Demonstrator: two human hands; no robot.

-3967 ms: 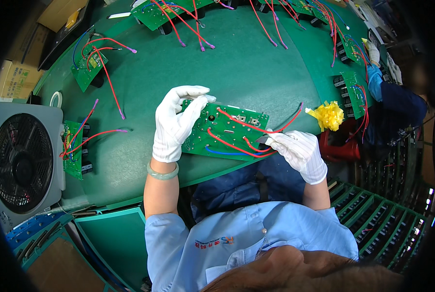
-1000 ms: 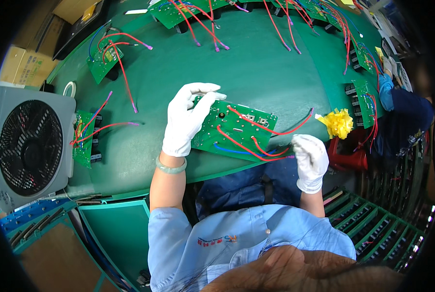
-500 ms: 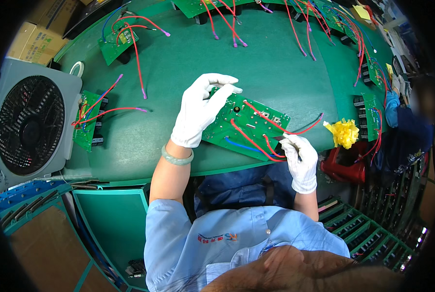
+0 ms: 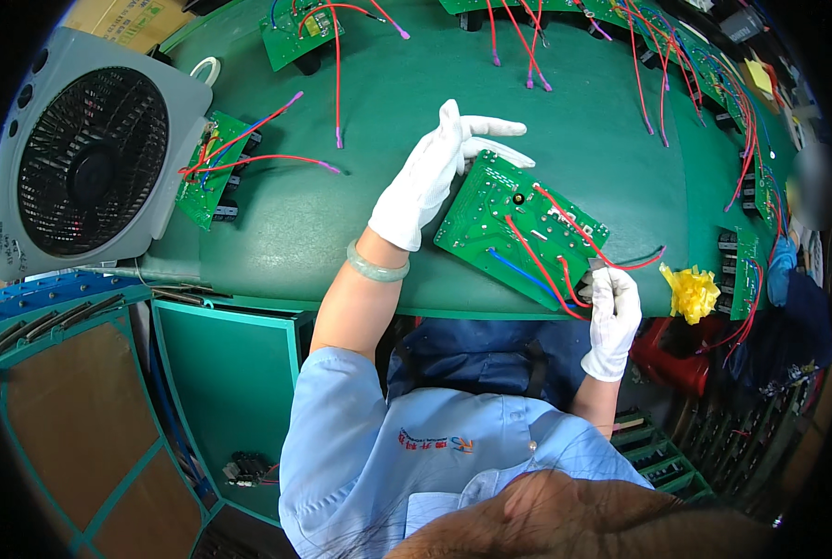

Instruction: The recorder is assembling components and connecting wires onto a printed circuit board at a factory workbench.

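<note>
A green circuit board point(image 4: 527, 231) with red and blue wires lies near the table's front edge, its soldered side up. My left hand point(image 4: 425, 182), in a white glove, is beside the board's upper left corner; its fingers are spread and hold nothing. At the lower right corner my right hand point(image 4: 613, 321), also gloved, has its fingers closed in a pinch. A small greyish thing shows at those fingertips, next to the red wire ends, too small to name. Whether the right fingers also grip the board's edge is hidden.
A box fan point(image 4: 90, 172) stands at the left beside another wired board point(image 4: 213, 172). More wired boards point(image 4: 304, 37) line the far and right edges of the green table point(image 4: 388, 74). A yellow ribbon bundle point(image 4: 692, 293) sits right of my right hand. A blue sleeve point(image 4: 782, 270) shows farther right.
My left hand has come off the board's upper left corner and its fingers have spread. The right hand stays pinched at the lower right corner. The whole view has shifted.
</note>
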